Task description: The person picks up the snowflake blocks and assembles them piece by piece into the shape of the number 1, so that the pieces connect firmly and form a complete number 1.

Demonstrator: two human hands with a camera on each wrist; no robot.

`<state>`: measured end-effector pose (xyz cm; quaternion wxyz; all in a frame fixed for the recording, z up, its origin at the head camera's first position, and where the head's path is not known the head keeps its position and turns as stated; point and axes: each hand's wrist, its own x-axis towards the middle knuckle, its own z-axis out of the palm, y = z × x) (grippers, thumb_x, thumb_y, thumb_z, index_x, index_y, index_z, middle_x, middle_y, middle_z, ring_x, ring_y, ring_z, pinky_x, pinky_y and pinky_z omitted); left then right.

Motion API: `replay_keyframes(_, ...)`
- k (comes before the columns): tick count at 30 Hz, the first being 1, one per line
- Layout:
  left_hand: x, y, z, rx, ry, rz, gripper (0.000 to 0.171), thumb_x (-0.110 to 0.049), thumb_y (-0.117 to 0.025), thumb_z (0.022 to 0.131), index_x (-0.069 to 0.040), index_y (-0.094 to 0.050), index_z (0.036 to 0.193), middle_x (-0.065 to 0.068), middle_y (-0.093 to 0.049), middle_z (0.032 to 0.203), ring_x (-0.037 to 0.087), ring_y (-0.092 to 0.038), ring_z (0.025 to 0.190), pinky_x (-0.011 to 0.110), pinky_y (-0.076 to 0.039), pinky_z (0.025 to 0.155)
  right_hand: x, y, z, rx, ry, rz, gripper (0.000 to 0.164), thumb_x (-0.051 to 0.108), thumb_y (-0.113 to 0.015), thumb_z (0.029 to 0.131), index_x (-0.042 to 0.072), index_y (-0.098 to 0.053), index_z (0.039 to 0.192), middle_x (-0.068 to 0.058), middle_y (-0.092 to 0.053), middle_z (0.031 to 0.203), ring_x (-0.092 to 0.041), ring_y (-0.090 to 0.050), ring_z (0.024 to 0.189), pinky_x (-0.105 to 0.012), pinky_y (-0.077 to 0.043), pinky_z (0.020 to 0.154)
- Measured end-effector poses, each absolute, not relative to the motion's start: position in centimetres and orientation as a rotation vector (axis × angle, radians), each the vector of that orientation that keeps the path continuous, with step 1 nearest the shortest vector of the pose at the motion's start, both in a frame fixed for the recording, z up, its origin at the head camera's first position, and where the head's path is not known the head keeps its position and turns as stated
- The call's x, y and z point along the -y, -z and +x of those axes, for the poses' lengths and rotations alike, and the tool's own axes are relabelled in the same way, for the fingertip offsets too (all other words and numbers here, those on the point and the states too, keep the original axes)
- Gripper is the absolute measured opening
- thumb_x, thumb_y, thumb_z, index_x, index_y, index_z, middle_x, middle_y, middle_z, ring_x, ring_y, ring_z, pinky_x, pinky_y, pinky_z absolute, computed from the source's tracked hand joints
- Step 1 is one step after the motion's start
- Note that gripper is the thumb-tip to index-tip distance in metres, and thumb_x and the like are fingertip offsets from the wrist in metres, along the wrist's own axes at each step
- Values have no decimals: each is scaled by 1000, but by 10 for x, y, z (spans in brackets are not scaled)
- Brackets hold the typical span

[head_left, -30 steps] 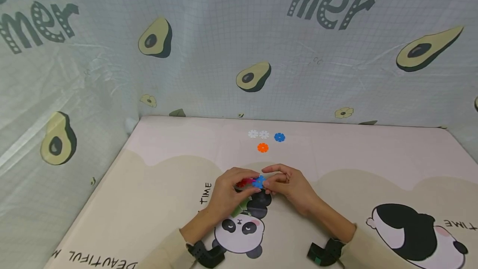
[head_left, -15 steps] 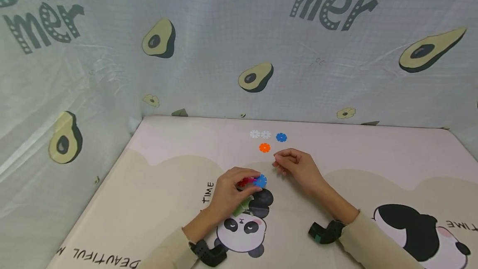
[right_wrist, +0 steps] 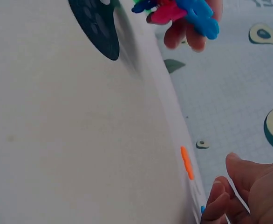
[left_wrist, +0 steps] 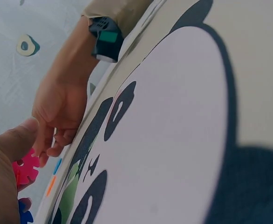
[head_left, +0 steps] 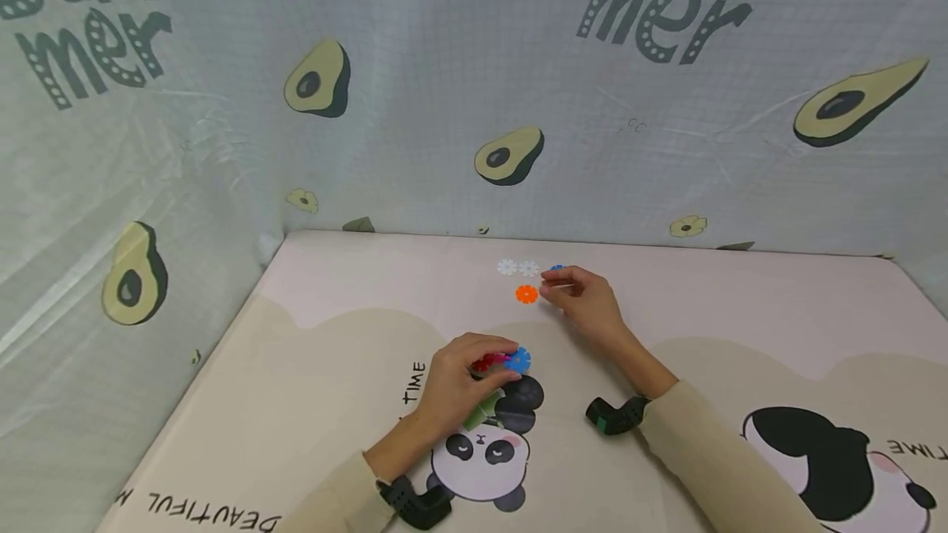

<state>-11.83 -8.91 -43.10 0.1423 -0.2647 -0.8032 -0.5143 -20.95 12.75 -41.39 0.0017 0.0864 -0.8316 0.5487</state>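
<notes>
The left hand (head_left: 462, 373) is pinching a cluster of joined notched discs (head_left: 520, 360) between thumb and fingers, above the table (head_left: 296, 401). The right hand (head_left: 588, 303) is hovering just beside the flat-lying orange notched disc (head_left: 527, 294), thumb standing apart from bent fingers, visibly pinching nothing. The discs are probably feeling light, stiff and slick, likely offering surest hold at their rims.

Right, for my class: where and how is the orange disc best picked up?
Probably pinch the orange disc by opposite edges of its slotted rim, coming from its right and slightly above. It lies flat and thin on the table, so the edge offers the best hold. Two white discs lie beyond it, and the right grip is just to its right.
</notes>
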Motion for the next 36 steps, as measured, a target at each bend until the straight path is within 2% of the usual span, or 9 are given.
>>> replay_keyframes(4,88,431,-118,2317,1496,-766,35,-15,-82,75,-9,-72,108,-6,-69,108,11,-60,105,28,-48,89,-124,416,-216,2631,-1633,246,28,24,-69,89,9,-67,112,-5,-67,106,-21,-58,85,-28,-50,73)
replay_keyframes(7,88,431,-118,2321,1499,-767,35,-15,-82,75,-9,-73,108,-7,-69,108,11,-60,105,28,-48,89,-123,417,-220,2643,-1604,234,31,25,-72,87,9,-67,113,-5,-66,109,-23,-57,85,-32,-48,77)
replay_keyframes(13,86,430,-118,2316,1484,-777,35,-17,-82,75,-9,-73,108,-7,-69,107,11,-60,104,28,-49,88,-122,421,-226,2704,-1486,211,36,26,-74,85,13,-66,117,-4,-63,112,-21,-50,79,-31,-42,69)
replay_keyframes(19,87,431,-119,2316,1473,-772,35,-17,-82,75,-9,-73,107,-7,-69,107,11,-60,103,28,-49,88,-118,424,-228,2731,-1383,247,37,22,-75,83,13,-67,117,-7,-57,91,-20,-45,66,-29,-35,57)
replay_keyframes(21,87,431,-119,2324,1481,-763,35,-17,-82,75,-10,-73,107,-8,-69,107,11,-60,104,28,-49,88,-116,424,-228,2732,-1366,250,35,21,-75,82,13,-68,116,-7,-57,89,-19,-45,66,-29,-35,57)
replay_keyframes(26,88,431,-119,2328,1493,-747,34,-17,-82,75,-10,-73,107,-9,-69,107,10,-60,104,28,-49,88,-112,423,-228,2717,-1361,261,29,19,-76,82,13,-71,110,-4,-64,97,-20,-47,72,-31,-38,62)
replay_keyframes(32,88,431,-119,2332,1482,-738,34,-18,-82,75,-11,-73,107,-9,-69,106,9,-60,103,27,-49,87,-112,424,-229,2731,-1341,278,27,21,-76,82,15,-73,107,-1,-67,88,-20,-46,66,-31,-36,57)
replay_keyframes(36,88,430,-119,2343,1486,-730,34,-17,-82,75,-11,-73,107,-9,-69,106,9,-60,104,27,-49,87,-112,425,-230,2741,-1344,311,32,26,-80,78,15,-73,107,0,-68,95,-20,-51,76,-31,-40,65)
